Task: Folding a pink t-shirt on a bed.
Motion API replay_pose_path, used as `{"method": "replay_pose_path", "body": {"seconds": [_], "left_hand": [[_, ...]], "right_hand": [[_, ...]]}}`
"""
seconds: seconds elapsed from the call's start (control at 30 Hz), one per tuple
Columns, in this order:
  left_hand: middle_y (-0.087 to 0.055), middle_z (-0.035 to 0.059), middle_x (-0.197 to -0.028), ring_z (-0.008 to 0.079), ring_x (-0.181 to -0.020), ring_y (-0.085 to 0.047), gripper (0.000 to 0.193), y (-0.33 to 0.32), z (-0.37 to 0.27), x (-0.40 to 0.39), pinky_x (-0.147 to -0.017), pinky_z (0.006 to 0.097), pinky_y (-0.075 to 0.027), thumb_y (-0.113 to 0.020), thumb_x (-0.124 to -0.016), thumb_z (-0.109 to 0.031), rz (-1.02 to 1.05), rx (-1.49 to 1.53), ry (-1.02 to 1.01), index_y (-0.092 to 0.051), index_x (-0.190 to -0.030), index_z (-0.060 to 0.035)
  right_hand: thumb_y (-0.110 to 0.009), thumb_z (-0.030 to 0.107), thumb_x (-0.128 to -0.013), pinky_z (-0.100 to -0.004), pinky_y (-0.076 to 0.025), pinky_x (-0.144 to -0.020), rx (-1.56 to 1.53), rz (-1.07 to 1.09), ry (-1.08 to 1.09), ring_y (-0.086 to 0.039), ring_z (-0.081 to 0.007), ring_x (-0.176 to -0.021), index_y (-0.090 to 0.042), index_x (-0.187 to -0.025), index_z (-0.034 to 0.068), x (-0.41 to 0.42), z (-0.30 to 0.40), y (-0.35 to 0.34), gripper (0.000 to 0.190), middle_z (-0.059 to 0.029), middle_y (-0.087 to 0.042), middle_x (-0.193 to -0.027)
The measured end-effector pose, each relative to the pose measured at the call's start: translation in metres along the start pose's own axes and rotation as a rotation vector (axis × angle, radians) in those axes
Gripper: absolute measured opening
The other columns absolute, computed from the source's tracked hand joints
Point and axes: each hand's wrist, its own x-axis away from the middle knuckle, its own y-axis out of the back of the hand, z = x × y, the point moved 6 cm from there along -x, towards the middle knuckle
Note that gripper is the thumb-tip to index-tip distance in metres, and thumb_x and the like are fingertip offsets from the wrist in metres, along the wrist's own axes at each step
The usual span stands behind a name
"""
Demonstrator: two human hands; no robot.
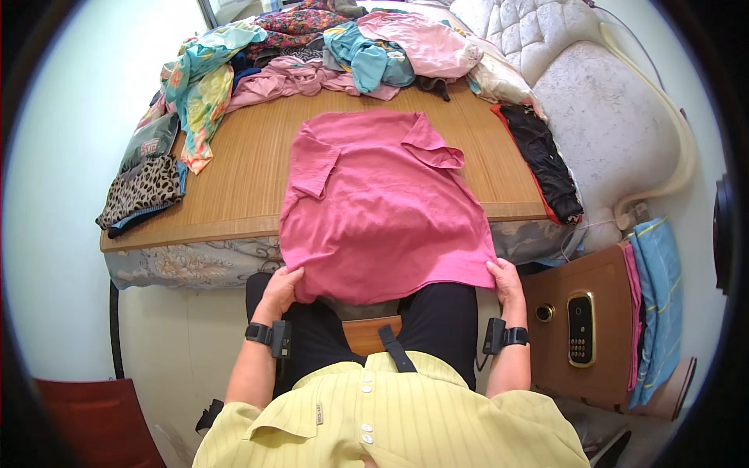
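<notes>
A pink short-sleeved T-shirt [386, 216] lies spread over the front edge of a bed covered with a woven mat [246, 169]. Its neck end points away from me, and both sleeves are folded inward over the body. My left hand [283, 288] pinches the left corner of the hem, and my right hand [504, 279] pinches the right corner. The hem hangs past the mattress, just above my knees. Wrinkles run across the lower half of the shirt.
Loose clothes [292, 76] are heaped across the back of the bed. A folded leopard-print garment [143, 187] tops a stack at the left; a folded black and red garment [541, 161] lies at the right. A brown safe [576, 327] stands right of my knees, with blue cloth [658, 310] over its side.
</notes>
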Motion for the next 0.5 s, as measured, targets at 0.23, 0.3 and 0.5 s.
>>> {"method": "replay_pose_path", "body": {"seconds": [0.23,0.3,0.5], "left_hand": [[-0.059,0.0085,-0.121,0.0213,-0.110,-0.057,0.039,-0.016,-0.058,0.014,-0.095,0.0396,-0.046,-0.053,-0.095,-0.031,0.145,0.542,-0.096,-0.053,-0.122,-0.0029],[-0.061,0.0080,-0.119,0.0213,-0.108,-0.058,0.043,-0.038,-0.047,0.025,-0.094,0.0392,-0.047,-0.055,-0.094,-0.036,0.067,0.471,-0.022,-0.054,-0.122,-0.0032],[-0.065,0.0074,-0.096,0.0174,-0.076,-0.064,0.034,-0.021,-0.002,0.030,-0.070,0.0305,-0.054,-0.061,-0.079,-0.004,0.035,-0.020,0.076,-0.057,-0.113,-0.0023]], "right_hand": [[-0.057,0.009,-0.089,-0.0227,-0.050,-0.057,-0.152,-0.039,0.132,-0.061,-0.0093,-0.072,-0.060,-0.100,0.002,0.007,0.071,-0.017,0.014,-0.0024,-0.065,-0.084],[-0.056,0.008,-0.088,-0.0214,-0.047,-0.048,-0.239,-0.055,0.117,-0.060,-0.0092,-0.067,-0.056,-0.109,0.004,0.007,0.076,-0.022,0.022,-0.0023,-0.064,-0.083],[-0.051,0.003,-0.088,-0.0188,-0.043,-0.044,-0.327,-0.087,0.093,-0.055,-0.0079,-0.057,-0.047,-0.128,0.006,0.006,0.070,-0.021,0.040,-0.0021,-0.062,-0.081]]}}
